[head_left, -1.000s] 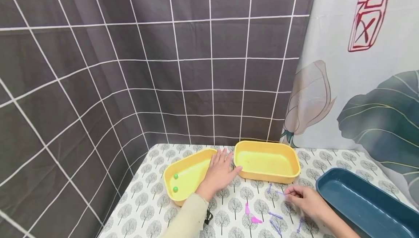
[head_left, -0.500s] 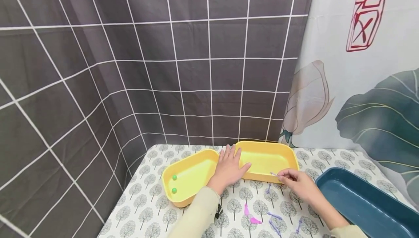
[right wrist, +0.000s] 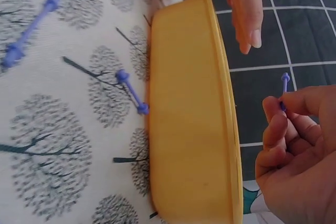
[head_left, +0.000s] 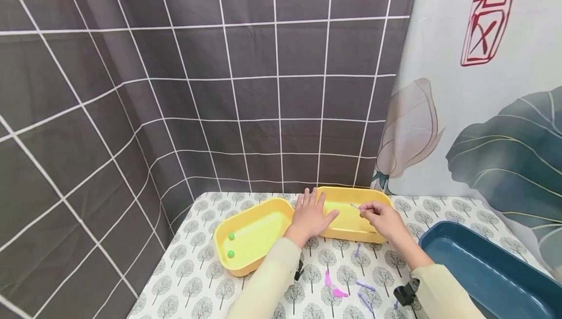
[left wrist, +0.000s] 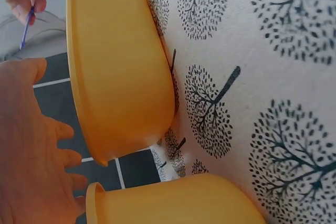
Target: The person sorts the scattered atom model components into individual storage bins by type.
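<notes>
My right hand (head_left: pixel 383 219) pinches a small purple rod with knobbed ends (right wrist: pixel 285 83) between thumb and forefinger, above the right yellow tub (head_left: pixel 351 235). One end of the rod sticks out past the fingertips. With fingers straight and spread, my left hand (head_left: pixel 309 217) hovers at the left end of that tub, overlapping its rim in the head view. Beside it on the left stands a second yellow tub (head_left: pixel 259 241), holding two green balls (head_left: pixel 231 236). Another purple rod (right wrist: pixel 132 92) lies on the cloth close to the right tub's front wall.
Nearer on the tree-print cloth (head_left: pixel 202 280) lie more purple rods (head_left: pixel 365 286) and two bright pink pieces (head_left: pixel 339 293). A long dark blue tub (head_left: pixel 483 265) stands at the right, beside my right forearm. Hanging grey checked fabric (head_left: pixel 263 94) closes off the back and left.
My right hand has carried the purple rod up and leftward from the cloth to over the right yellow tub. The left hand has shifted right, from the left tub's edge toward the right one.
</notes>
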Available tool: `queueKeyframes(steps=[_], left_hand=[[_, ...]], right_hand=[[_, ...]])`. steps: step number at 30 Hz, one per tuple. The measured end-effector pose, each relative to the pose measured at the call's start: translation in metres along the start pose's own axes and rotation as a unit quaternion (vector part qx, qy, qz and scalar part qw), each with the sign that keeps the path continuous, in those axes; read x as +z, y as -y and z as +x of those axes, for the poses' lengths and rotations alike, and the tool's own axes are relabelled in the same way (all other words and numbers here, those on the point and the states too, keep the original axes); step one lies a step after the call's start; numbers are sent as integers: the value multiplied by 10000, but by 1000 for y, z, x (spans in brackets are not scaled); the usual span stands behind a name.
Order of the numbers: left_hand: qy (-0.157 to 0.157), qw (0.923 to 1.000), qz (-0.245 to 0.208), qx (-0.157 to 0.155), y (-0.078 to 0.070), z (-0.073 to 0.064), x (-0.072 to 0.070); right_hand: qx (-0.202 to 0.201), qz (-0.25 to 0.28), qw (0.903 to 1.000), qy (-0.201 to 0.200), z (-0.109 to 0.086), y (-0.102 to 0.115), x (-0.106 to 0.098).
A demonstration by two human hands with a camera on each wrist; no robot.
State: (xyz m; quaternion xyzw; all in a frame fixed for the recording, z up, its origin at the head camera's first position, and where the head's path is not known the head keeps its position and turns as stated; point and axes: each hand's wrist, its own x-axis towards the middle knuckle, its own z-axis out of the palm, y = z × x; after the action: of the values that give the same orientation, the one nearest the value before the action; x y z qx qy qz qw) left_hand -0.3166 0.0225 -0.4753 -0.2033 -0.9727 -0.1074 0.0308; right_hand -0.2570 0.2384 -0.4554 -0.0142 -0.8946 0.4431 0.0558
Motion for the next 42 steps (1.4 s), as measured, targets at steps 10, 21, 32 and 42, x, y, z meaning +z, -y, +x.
queueKeyframes(steps=[10,21,32,42], left_hand=[[125,9999,-34,-18,-4,8,2],[166,9995,268,2,-1,7,11],[81,9994,289,-168,-8,5,15],[60,9977,642,-212,-6,9,13]], right_hand=[[362,54,9993,9,23,0,3],[384,-440,9982,-96,36,-3,5],[476,-442,9977,-177,34,-8,4],[334,-143,9993,-55,15,-13,-4]])
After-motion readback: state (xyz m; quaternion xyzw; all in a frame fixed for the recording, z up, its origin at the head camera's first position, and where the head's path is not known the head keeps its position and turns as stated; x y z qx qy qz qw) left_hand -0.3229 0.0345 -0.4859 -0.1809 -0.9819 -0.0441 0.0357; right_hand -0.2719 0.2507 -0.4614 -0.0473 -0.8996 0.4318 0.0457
